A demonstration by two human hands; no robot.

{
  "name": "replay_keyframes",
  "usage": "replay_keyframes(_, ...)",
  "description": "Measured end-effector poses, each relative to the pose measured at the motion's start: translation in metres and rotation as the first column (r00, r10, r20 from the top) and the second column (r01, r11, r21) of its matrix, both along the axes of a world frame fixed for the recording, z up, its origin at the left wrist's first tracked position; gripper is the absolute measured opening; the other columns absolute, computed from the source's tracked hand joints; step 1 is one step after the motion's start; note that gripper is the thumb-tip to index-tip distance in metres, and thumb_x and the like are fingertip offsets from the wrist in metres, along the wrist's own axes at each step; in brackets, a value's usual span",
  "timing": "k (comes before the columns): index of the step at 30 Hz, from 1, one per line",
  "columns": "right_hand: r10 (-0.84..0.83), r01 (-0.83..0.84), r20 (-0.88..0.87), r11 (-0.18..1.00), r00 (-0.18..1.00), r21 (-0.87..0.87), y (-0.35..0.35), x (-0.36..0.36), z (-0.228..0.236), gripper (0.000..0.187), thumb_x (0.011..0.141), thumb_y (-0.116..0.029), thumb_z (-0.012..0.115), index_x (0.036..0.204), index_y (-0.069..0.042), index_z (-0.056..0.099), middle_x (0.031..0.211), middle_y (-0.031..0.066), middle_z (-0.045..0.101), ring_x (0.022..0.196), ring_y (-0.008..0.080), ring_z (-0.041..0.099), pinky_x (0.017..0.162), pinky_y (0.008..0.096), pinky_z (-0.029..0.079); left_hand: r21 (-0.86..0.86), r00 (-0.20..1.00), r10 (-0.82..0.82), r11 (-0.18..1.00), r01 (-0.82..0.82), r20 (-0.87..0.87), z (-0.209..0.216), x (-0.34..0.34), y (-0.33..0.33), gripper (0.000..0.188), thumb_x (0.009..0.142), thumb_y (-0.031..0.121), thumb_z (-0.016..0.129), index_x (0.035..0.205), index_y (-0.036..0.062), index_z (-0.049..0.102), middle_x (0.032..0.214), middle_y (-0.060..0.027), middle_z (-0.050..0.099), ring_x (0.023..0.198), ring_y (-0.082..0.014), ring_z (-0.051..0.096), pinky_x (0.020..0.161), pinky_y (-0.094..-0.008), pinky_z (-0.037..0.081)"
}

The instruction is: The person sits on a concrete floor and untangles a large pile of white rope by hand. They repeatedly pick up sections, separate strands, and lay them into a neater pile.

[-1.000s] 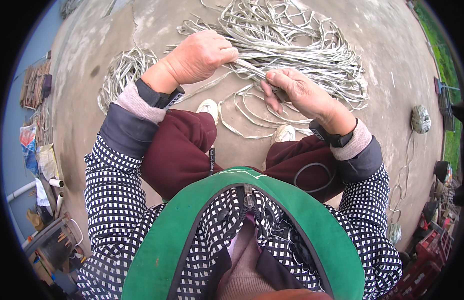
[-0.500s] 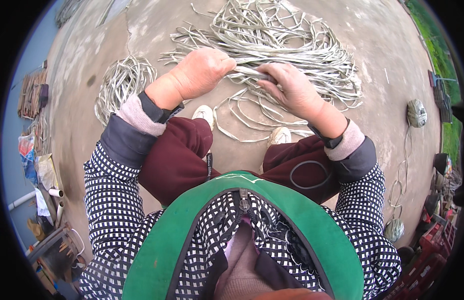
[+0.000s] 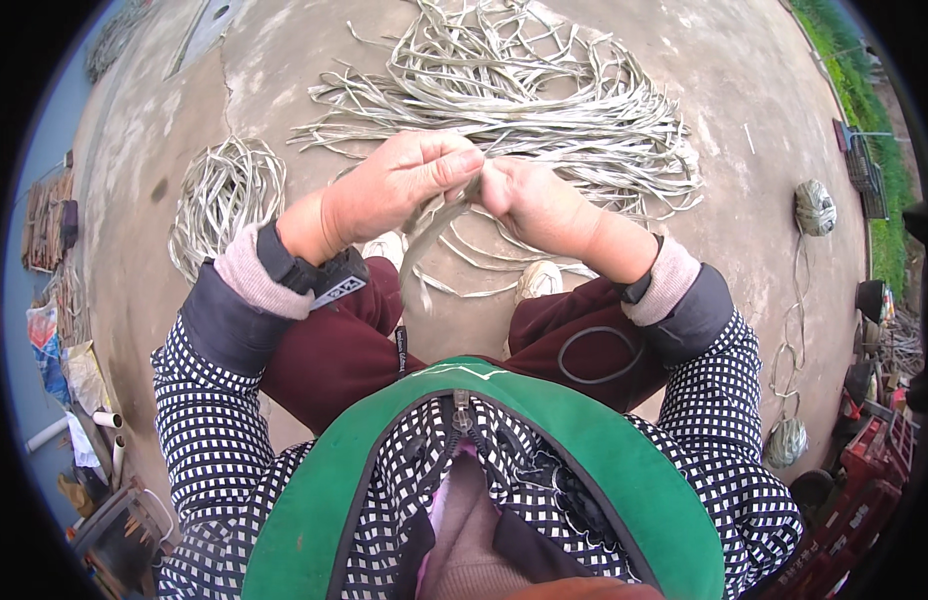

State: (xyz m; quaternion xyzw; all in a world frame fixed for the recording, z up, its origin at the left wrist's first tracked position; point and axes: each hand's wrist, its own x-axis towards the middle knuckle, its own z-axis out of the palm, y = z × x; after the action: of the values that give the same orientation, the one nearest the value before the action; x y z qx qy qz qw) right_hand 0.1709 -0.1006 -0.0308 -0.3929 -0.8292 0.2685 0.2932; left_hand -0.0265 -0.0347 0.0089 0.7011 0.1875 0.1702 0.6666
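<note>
My left hand [image 3: 389, 190] and my right hand [image 3: 546, 208] meet above my knees, fingertips almost touching. Both are closed on a pale grey flat strip [image 3: 422, 238], pinched between thumbs and fingers. One length of it hangs in a curve under my left hand. Just beyond my hands a large loose heap of the same strips [image 3: 584, 115] spreads over the ground, with a few strands trailing toward my feet. To the left lies a smaller coiled pile of strips [image 3: 227, 195]. The exact spot where the fingertips grip is partly hidden by the fingers.
On the right, a wound ball of strip [image 3: 815, 208] trails a strand to a second ball [image 3: 786, 443]. A dark ring [image 3: 601, 355] lies on my right thigh. Red crates [image 3: 852, 505] stand at lower right; white pipes [image 3: 108, 420] and bundled sticks [image 3: 50, 222] line the left.
My hands have come closer together and lower, the right one turning so its knuckles face up. The strip that was stretched between them now hangs in a curve below.
</note>
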Motion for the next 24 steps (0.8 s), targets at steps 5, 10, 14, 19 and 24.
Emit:
replay_keyframes(5,0.026,-0.047,0.113,0.981,0.993,0.187,0.0,0.005,0.009,0.011,0.082,-0.011,0.059,0.083,-0.002,0.052,0.072,0.0128,0.054,0.069,0.0333,0.057,0.062,0.0402,0.047,-0.087,0.995,0.094,0.992,-0.097,-0.038,0.007,-0.003,-0.005,0.04,0.098,0.026,0.042,0.066,0.0047,0.051,0.059,0.0027,0.045,0.058,-0.0069,0.04,0.057,-0.0248,0.038)
replay_keyframes(10,0.036,-0.073,0.171,0.974,0.985,0.212,-0.002,0.012,0.019,0.012,0.079,-0.013,0.061,0.078,-0.006,0.051,0.068,0.0078,0.05,0.066,0.0264,0.055,0.062,0.0369,0.043,0.053,0.998,0.069,0.996,-0.068,-0.017,0.015,-0.015,-0.006,0.041,0.098,0.023,0.043,0.063,0.002,0.046,0.059,0.0004,0.045,0.056,-0.0075,0.039,0.053,-0.0261,0.036)
replay_keyframes(14,0.027,-0.083,0.203,0.958,0.979,0.275,0.001,0.018,0.028,0.012,0.077,-0.012,0.061,0.077,-0.008,0.05,0.068,0.0054,0.048,0.066,0.023,0.053,0.062,0.0341,0.042,-0.035,0.996,0.088,0.995,-0.088,-0.02,0.022,-0.025,-0.001,0.042,0.098,0.024,0.043,0.063,0.0023,0.044,0.059,0.0006,0.044,0.055,-0.0091,0.038,0.053,-0.0256,0.036)
replay_keyframes(19,-0.018,-0.061,0.234,0.943,0.972,0.327,-0.007,0.019,0.026,0.012,0.076,-0.011,0.061,0.077,-0.007,0.05,0.069,0.006,0.049,0.067,0.0248,0.053,0.062,0.0351,0.042,-0.085,0.996,0.068,0.994,-0.063,0.062,0.018,-0.03,0.001,0.042,0.099,0.025,0.042,0.063,0.0028,0.048,0.057,-0.0004,0.046,0.053,-0.0084,0.04,0.053,-0.0241,0.036)
replay_keyframes(24,-0.204,0.2,0.156,0.979,0.967,0.042,-0.002,0.021,0.007,0.013,0.088,-0.013,0.053,0.08,-0.003,0.051,0.07,0.0143,0.055,0.068,0.035,0.055,0.061,0.0423,0.044,0.293,0.939,0.321,0.893,-0.343,0.12,-0.002,-0.019,0.014,0.032,0.095,0.021,0.052,0.071,0.0006,0.054,0.075,-0.0047,0.058,0.069,-0.0108,0.051,0.065,-0.0257,0.043)
